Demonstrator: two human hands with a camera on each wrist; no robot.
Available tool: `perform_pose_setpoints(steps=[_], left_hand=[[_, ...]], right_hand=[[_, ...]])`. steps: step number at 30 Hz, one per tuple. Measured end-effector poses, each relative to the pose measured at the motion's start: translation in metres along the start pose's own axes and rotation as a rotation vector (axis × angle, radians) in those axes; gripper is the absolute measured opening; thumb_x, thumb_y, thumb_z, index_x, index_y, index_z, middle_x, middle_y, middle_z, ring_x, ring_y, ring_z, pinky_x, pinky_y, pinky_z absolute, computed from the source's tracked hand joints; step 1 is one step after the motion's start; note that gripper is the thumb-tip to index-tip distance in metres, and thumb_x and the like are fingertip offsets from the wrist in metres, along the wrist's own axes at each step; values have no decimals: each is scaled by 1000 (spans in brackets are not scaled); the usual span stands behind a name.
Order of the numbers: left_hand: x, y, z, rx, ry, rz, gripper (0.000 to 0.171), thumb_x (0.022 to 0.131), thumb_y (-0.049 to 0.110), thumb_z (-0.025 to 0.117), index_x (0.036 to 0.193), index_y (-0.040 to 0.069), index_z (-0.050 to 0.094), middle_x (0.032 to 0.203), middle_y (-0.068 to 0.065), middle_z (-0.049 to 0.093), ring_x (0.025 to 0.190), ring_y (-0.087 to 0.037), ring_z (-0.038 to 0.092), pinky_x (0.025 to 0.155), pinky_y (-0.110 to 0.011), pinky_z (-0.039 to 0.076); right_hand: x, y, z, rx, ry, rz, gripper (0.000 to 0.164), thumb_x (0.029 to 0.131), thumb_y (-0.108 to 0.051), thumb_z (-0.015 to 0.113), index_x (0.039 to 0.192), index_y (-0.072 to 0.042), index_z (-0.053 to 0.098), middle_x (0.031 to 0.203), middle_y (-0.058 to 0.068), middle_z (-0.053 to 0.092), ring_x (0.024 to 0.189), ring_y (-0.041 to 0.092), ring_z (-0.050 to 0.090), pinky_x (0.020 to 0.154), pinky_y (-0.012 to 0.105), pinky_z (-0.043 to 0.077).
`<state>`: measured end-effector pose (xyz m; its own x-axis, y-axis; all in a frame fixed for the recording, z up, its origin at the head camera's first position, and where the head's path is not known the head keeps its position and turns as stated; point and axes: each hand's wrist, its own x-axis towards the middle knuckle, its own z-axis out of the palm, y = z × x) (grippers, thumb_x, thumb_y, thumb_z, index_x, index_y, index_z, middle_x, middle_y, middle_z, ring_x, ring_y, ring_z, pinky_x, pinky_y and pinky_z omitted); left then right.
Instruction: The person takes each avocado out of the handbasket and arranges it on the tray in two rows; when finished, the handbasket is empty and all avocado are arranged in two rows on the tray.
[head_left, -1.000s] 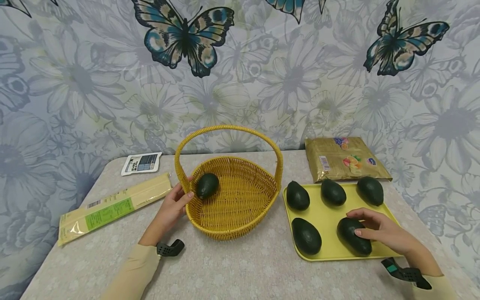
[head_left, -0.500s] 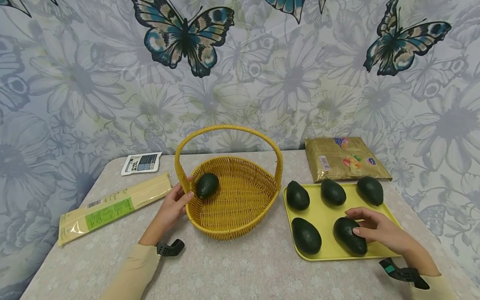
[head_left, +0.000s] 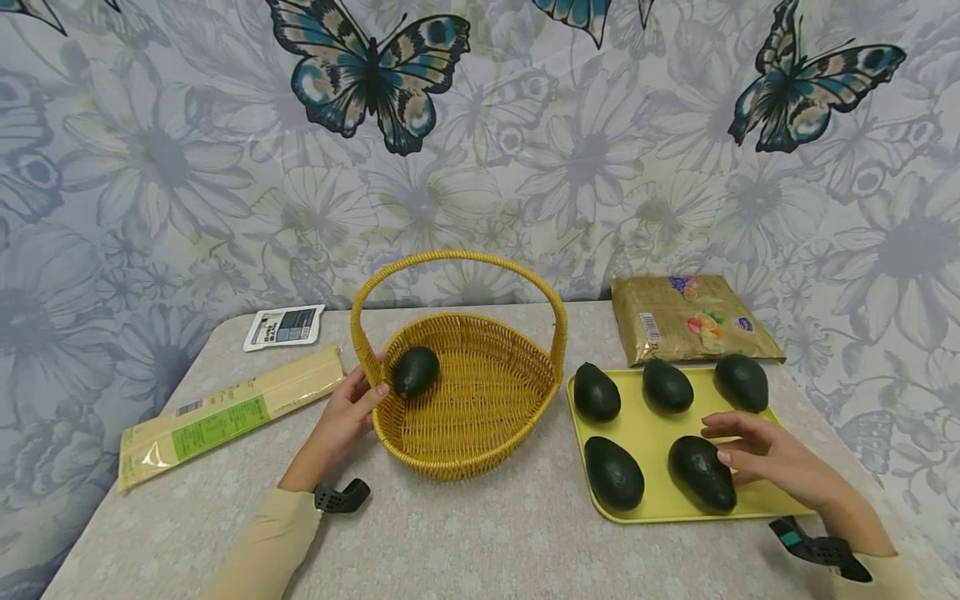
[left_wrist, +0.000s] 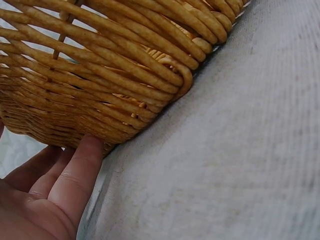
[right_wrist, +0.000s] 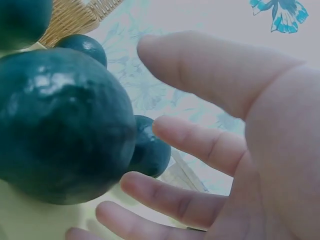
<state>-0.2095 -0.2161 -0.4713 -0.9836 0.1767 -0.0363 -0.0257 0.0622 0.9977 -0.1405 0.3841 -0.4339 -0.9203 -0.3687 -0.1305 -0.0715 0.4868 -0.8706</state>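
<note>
My left hand (head_left: 339,423) holds the yellow wicker basket (head_left: 468,467) at its left side, thumb at the rim by the handle's foot. In the left wrist view its fingers (left_wrist: 80,175) lie against the woven outer wall. One dark green avocado (head_left: 416,372) lies inside the basket, at the left. My right hand (head_left: 776,467) is over the right part of the yellow tray (head_left: 652,442), beside the front right avocado (head_left: 701,472). The right wrist view shows loosely spread fingers (right_wrist: 200,150) and a gap between them and that avocado (right_wrist: 60,125).
Several more avocados sit on the tray, one at the front left (head_left: 613,473) and others along the back. A gold package (head_left: 693,317) lies behind it. Left of the basket are a long yellow packet (head_left: 232,417) and a small white pouch (head_left: 283,327).
The front right avocado shifted slightly left on the tray with my right hand on it. Now the right hand has drawn off it to the right. The left hand and basket stay put.
</note>
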Motion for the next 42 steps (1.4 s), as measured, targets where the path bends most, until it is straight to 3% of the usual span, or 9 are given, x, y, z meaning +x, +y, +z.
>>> perform_pose_setpoints(steps=[9,16,22,25,28,32,35,39,42], left_hand=[[1,-1,3,-25,0,-2,62,107,18,51,163,15,24,163,-23,30,113,3,55,84,-20,56],[0,-2,1,-18,12,-2,62,107,20,52,163,16,24,163,-22,31,113,3,55,85,-20,56],[1,2,-1,-7,19,-7,62,107,21,52,163,17,25,163,-21,32,113,2,54,85,-20,56],[1,3,-2,-8,20,-7,62,107,21,52,163,17,24,162,-21,31,112,2,54,84,-20,56],[1,4,-2,-14,22,-7,62,107,22,53,163,17,25,162,-22,32,112,2,54,84,-19,56],[1,4,-1,-22,16,1,62,107,20,52,163,15,25,162,-23,32,112,2,55,85,-19,55],[0,3,-1,-28,16,3,61,108,18,51,163,14,24,162,-23,32,112,3,55,85,-19,55],[-2,2,-1,-29,21,-1,61,108,17,51,163,15,25,162,-22,32,112,3,55,84,-20,55],[-2,2,-1,-24,10,2,62,108,19,51,163,16,24,162,-23,32,111,3,56,85,-20,56]], right_hand=[[-5,-6,-10,7,-3,-123,43,102,1,52,137,-24,55,124,-27,63,109,-6,63,76,32,61],[8,-38,-14,-172,97,-184,38,100,-2,59,137,-9,56,123,-30,61,112,-13,58,81,19,55],[26,-81,-8,-263,96,-217,35,102,-9,60,136,-6,57,122,-30,61,112,-13,58,83,19,54],[39,-101,1,-296,54,-292,33,101,-8,61,134,-7,60,122,-28,62,112,-9,60,85,21,54],[52,-120,14,-274,-19,-358,32,100,-5,62,132,-6,62,124,-18,64,112,-6,60,87,22,54],[72,-145,37,-242,-145,-346,32,100,-11,63,132,-6,62,131,9,65,114,-1,62,90,24,56],[89,-163,56,-241,-236,-336,36,101,-16,63,135,-5,60,136,20,61,120,16,64,92,28,57],[112,-182,83,-258,-309,-346,42,101,-21,63,140,-6,56,140,18,60,123,35,61,94,34,57],[129,-193,101,-254,-328,-355,46,101,-22,64,143,-8,54,142,14,59,123,34,61,96,38,55]])
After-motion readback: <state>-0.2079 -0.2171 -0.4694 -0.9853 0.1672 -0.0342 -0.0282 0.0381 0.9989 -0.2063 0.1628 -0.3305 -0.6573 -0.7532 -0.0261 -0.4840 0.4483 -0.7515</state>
